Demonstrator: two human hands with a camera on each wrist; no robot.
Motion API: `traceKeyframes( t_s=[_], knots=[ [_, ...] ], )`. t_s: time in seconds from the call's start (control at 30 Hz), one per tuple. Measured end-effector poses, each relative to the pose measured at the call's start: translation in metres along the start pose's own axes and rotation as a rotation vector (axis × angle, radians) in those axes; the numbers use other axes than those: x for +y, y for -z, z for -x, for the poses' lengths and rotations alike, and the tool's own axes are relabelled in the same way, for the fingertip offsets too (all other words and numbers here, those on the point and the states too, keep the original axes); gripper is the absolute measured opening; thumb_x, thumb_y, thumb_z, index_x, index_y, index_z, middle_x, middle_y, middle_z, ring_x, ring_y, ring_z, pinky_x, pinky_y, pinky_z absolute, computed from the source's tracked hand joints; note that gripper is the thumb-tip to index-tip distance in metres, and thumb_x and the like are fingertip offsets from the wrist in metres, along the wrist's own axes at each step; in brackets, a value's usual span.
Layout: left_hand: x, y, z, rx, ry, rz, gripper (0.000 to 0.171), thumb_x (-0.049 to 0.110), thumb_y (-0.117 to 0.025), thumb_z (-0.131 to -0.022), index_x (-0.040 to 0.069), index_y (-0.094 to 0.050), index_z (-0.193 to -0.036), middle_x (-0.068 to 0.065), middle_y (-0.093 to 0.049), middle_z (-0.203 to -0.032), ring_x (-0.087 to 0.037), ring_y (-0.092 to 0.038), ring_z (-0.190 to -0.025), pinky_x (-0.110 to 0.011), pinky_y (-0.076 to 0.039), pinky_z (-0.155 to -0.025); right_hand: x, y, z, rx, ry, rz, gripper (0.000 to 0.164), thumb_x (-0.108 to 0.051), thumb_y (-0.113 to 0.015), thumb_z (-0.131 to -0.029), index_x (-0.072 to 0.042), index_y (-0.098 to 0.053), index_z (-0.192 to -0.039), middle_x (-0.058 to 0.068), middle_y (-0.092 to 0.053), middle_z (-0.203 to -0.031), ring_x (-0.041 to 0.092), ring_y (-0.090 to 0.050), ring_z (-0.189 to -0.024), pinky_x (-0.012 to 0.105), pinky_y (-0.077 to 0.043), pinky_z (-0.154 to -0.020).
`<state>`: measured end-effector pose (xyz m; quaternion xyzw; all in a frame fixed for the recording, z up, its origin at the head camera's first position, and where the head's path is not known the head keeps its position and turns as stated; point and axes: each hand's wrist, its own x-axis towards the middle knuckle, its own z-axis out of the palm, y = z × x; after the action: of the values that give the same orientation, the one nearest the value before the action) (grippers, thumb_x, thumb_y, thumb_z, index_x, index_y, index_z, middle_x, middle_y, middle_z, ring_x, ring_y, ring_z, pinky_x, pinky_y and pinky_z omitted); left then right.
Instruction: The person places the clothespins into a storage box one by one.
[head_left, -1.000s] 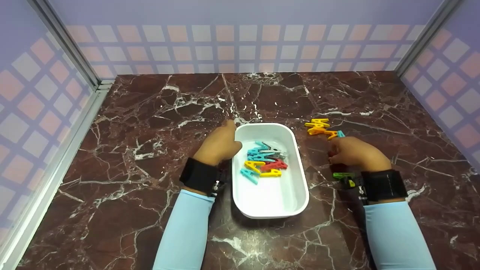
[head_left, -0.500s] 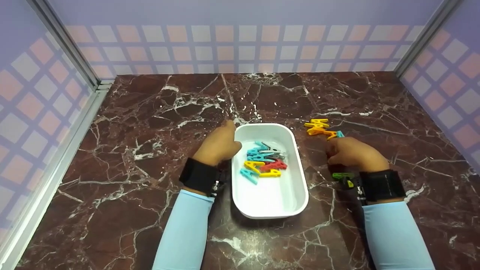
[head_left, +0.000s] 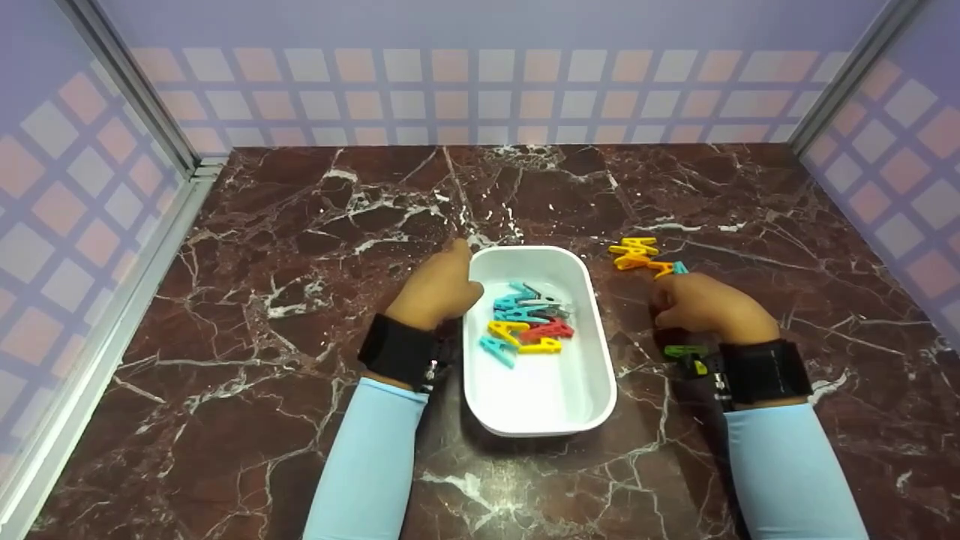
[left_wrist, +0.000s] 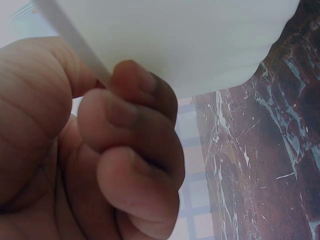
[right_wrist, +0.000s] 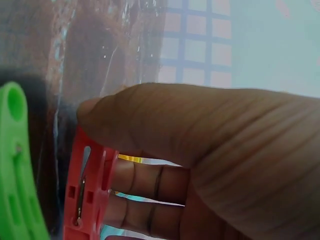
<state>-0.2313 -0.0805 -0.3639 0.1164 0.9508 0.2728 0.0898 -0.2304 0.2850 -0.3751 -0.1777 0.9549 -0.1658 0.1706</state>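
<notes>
My left hand (head_left: 439, 285) grips the left rim of a white plastic tub (head_left: 606, 375), its thumb over the edge. In the left wrist view its curled fingers (left_wrist: 137, 175) lie against the tub's outer wall. Blue, yellow, red and grey clothespins (head_left: 517, 313) lie inside the tub. To the right of the tub, my right hand (head_left: 709, 307) is low over the table. A red clothespin (right_wrist: 85, 192) is pinched between its thumb and fingers in the right wrist view; the head view mostly hides it. Beside it is a green clothespin (right_wrist: 17, 160).
Past the right hand lie yellow clothespins (head_left: 636, 246), an orange clothespin (head_left: 661, 268) and a blue clothespin (head_left: 680, 268), partly hidden by the hand. The dark marbled table (head_left: 300, 450) is bounded by a tile-patterned back wall (head_left: 495, 75) and side panels.
</notes>
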Motion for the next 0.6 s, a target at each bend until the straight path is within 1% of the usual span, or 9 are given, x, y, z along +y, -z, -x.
traceKeyframes(
  t_s=[0.07,0.2,0.33,0.47,0.53,0.6],
  knots=[
    [0.0,0.0,0.0,-0.004,0.003,0.001,0.071,0.013,-0.057,-0.087,-0.01,-0.028,-0.147,-0.028,-0.058,-0.126,-0.037,-0.057,-0.115,-0.046,-0.044,-0.099,-0.002,0.002,0.001,0.01,0.006,0.013,0.007,-0.006,-0.066,-0.077,-0.01,-0.062,-0.081,-0.001,-0.056,-0.073,0.019,-0.05,-0.068,0.034,-0.039,-0.061],
    [0.001,-0.001,0.0,0.002,0.006,0.006,0.066,0.014,-0.059,-0.087,-0.009,-0.033,-0.143,-0.027,-0.059,-0.122,-0.037,-0.058,-0.111,-0.047,-0.045,-0.097,-0.007,0.004,0.003,0.041,0.039,0.042,0.005,-0.007,-0.065,-0.079,-0.008,-0.061,-0.081,0.0,-0.056,-0.072,0.019,-0.049,-0.066,0.035,-0.04,-0.062],
    [0.001,-0.002,0.001,0.001,0.016,0.004,0.067,0.014,-0.059,-0.087,-0.008,-0.032,-0.144,-0.027,-0.059,-0.123,-0.038,-0.058,-0.112,-0.047,-0.045,-0.098,-0.017,0.008,0.005,0.081,0.067,0.052,0.007,-0.006,-0.063,-0.08,-0.007,-0.057,-0.08,0.0,-0.051,-0.069,0.019,-0.046,-0.062,0.035,-0.037,-0.058],
    [0.001,-0.002,0.001,0.001,0.018,-0.003,0.069,0.014,-0.059,-0.087,-0.009,-0.03,-0.145,-0.028,-0.058,-0.126,-0.038,-0.058,-0.114,-0.047,-0.044,-0.099,-0.038,0.015,0.009,0.123,0.09,0.035,0.012,-0.005,-0.064,-0.08,-0.009,-0.053,-0.077,0.001,-0.046,-0.067,0.019,-0.043,-0.06,0.035,-0.035,-0.057],
    [0.001,-0.002,0.001,0.004,0.016,0.0,0.069,0.014,-0.059,-0.087,-0.009,-0.03,-0.145,-0.028,-0.058,-0.125,-0.038,-0.057,-0.114,-0.047,-0.044,-0.1,-0.052,0.018,0.01,0.151,0.121,0.044,0.012,-0.004,-0.064,-0.08,-0.009,-0.053,-0.076,0.001,-0.045,-0.066,0.018,-0.043,-0.06,0.035,-0.035,-0.058],
    [0.001,-0.001,0.001,0.008,0.016,0.008,0.069,0.014,-0.059,-0.087,-0.009,-0.03,-0.145,-0.028,-0.058,-0.125,-0.038,-0.057,-0.114,-0.047,-0.044,-0.099,-0.067,0.02,0.009,0.175,0.16,0.057,0.01,-0.004,-0.065,-0.08,-0.01,-0.057,-0.077,0.0,-0.048,-0.066,0.018,-0.045,-0.061,0.035,-0.037,-0.059]
  ],
)
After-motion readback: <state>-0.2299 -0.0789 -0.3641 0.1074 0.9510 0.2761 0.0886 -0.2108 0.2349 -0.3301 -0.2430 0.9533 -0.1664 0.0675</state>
